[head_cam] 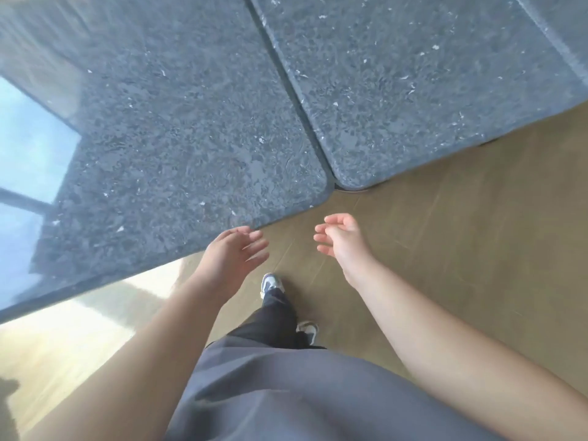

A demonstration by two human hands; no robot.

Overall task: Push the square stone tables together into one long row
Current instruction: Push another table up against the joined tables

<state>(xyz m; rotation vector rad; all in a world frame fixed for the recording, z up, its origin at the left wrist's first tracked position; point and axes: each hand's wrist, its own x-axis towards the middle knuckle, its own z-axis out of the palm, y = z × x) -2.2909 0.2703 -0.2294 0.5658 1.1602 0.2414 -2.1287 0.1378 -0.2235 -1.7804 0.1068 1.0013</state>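
Two dark speckled stone tables stand side by side, filling the upper part of the head view. The left table [165, 128] and the middle table [397, 81] meet along a thin seam, edges almost touching. A third table top [560, 23] shows at the top right corner, close against the middle one. My left hand [235, 253] hovers with relaxed fingers just below the left table's near edge, fingertips near it. My right hand [340, 238] hangs free over the floor below the tables' near corners, fingers loosely curled, holding nothing.
Brown wood-look floor [461, 224] stretches under and to the right of me. My legs and shoes [270, 283] stand just below the table edge. A bright window reflection lies on the left table's far left part, and sunlight falls on the floor at lower left.
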